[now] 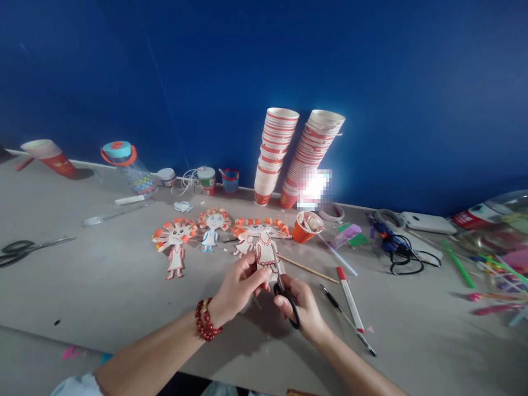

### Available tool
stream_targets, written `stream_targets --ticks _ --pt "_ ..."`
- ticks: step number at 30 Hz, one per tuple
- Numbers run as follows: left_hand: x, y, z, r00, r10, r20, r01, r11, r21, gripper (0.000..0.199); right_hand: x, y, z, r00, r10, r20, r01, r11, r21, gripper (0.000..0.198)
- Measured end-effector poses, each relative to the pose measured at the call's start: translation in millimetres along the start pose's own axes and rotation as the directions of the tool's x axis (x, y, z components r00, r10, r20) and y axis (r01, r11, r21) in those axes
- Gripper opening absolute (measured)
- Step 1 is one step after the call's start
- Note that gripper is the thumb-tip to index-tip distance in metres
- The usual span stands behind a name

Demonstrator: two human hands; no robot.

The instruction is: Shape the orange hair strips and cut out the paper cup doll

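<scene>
A: L hand (239, 286) pinches paper doll (266, 254) above the table (124, 286); R hand (303, 305) fingers thru scissors (284, 291) loops, blades at doll.
B: Risk: thin paper flexes, cut may wander into dress.

No legible text anywhere in this view; red print on the two cup stacks (299, 157) is too small and blurred to read; one patch in front of the right stack is pixelated out; labels on the small jars (206, 179) by the wall show colour only, no letters; red-and-white packet (474, 214) at far right carries markings, unreadable; pens (350, 297) show no readable branding.
</scene>
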State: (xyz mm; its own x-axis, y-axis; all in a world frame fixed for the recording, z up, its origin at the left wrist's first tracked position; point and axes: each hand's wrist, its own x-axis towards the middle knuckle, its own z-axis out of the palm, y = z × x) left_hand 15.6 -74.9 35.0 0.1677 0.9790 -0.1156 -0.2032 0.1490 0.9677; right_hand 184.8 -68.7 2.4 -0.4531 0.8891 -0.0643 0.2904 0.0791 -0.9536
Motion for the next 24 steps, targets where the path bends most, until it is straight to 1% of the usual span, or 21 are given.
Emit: stream_targets --ticks 12,16,18,21,22,24 --pt "0 0 1 1.0 0.019 -0.002 -0.019 1.0 -0.024 0.017 0 -2 -1 1.0 -0.004 -0.008 0.004 1.0 -0.013 0.061" --pt "-2 4 1 1.0 -0.003 0.017 0.004 0.999 -0.042 0.018 0 -2 -3 1.0 -0.022 -0.009 0.021 0.999 -0.043 0.06" --pt "-1 8 0 1.0 0.009 -0.007 -0.009 0.999 -0.043 0.019 0 -2 -5 0.999 -0.033 0.005 0.034 0.997 -0.074 0.059" --pt "1 11 -3 0.993 0.075 -0.092 -0.077 0.997 -0.026 0.016 1 -3 -6 0.998 -0.055 0.024 0.057 0.993 -0.105 0.058" --pt "2 11 -3 0.991 0.088 -0.105 -0.091 0.996 -0.025 0.015 1 -3 -6 0.998 -0.056 0.03 0.058 0.993 -0.101 0.058" --pt "4 10 -4 0.991 0.095 -0.094 -0.098 0.995 -0.035 0.013 1 -4 -6 0.998 -0.042 0.051 0.045 0.997 -0.061 0.058"
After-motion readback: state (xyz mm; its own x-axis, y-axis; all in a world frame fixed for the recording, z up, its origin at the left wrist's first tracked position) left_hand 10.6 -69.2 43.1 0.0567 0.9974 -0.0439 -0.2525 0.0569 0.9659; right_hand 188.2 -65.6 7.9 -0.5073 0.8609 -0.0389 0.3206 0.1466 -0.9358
